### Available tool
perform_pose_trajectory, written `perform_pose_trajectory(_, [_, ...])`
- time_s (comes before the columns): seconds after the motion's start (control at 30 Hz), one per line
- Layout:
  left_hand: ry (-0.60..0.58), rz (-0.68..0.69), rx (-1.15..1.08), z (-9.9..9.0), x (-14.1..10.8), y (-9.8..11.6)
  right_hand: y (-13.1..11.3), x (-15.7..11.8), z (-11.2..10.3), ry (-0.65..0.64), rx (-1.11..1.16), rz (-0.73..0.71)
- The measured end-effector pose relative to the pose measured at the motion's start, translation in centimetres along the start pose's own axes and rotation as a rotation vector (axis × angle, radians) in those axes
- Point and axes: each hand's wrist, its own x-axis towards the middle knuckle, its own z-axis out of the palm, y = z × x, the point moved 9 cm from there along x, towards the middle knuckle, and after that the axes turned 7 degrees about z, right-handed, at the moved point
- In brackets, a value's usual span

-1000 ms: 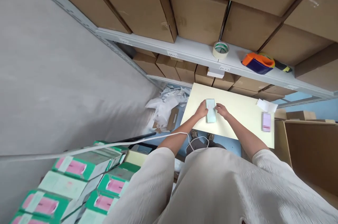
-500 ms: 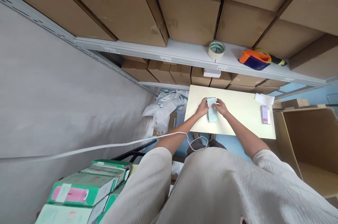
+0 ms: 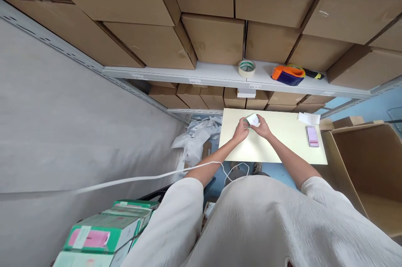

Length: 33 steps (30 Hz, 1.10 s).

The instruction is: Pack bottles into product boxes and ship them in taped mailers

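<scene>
Between my two hands is a small pale green and white box, held above the cream tabletop. My left hand grips its left side, fingers closed round the edge. On the other side my right hand holds it with thumb and fingers. A white face of the box points up; its lower part is hidden by the hands. At the table's right end lies a purple and white pack, partly blurred, with an open white paper piece just behind it.
Cardboard boxes fill the shelf above the table, with a tape roll and an orange-blue tape dispenser on its edge. Crumpled white paper lies left. Green boxes are stacked lower left. A large open carton stands right. A white cable crosses left.
The box has been turned between my hands: its long pale green face showed before, now a shorter white face points up. The camera view has tilted upward slightly.
</scene>
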Motion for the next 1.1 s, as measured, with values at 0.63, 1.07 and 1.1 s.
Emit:
perform_pose_trajectory(0.63, [0.043,0.022,0.216,0.7,0.5,1.3,-0.8,-0.7,-1.1,-0.173,-0.227,-0.251])
perform_pose_trajectory(1.07, [-0.101,0.072,0.183,1.2,1.0,1.1,-1.0,-1.2,-2.5,-0.177,-0.412,-0.262])
perform_pose_trajectory(1.1, [-0.113,0.072,0.179,1.3,1.1,1.0,-1.0,-1.3,-2.4,-0.178,-0.438,-0.271])
